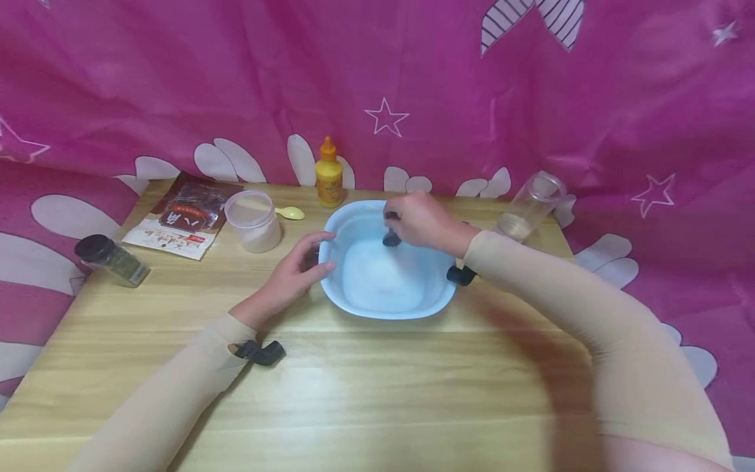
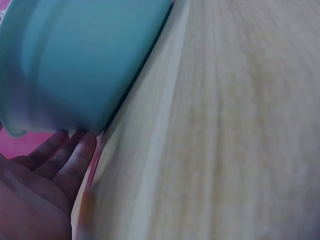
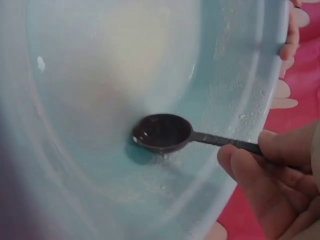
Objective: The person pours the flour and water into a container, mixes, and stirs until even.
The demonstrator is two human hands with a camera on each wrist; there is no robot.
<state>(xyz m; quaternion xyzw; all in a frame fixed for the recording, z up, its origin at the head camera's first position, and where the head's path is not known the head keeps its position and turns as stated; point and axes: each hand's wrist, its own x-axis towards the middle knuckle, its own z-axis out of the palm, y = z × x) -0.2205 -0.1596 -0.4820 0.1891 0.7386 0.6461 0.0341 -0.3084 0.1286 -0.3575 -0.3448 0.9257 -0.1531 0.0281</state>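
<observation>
A light-blue plastic basin (image 1: 386,313) stands on the table with whitish contents (image 1: 383,275) in its bottom; whether powder or liquid I cannot tell. My left hand (image 1: 295,269) holds the basin's left side, thumb and forefinger at the rim. In the left wrist view, its other fingers (image 2: 75,160) touch the outer wall. Over the basin's far side, my right hand (image 1: 421,219) pinches the thin handle of a small black spoon (image 3: 165,132). The spoon's bowl is inside the basin, near the wall, facing the right wrist camera. White specks cling to the wall beside it.
Behind the basin stands a yellow squeeze bottle (image 1: 329,180). To the left are a tub of white powder (image 1: 256,229), a pale yellow spoon (image 1: 290,213), a spice packet (image 1: 183,216) and a black-capped jar (image 1: 112,261). A clear container (image 1: 527,206) is at back right.
</observation>
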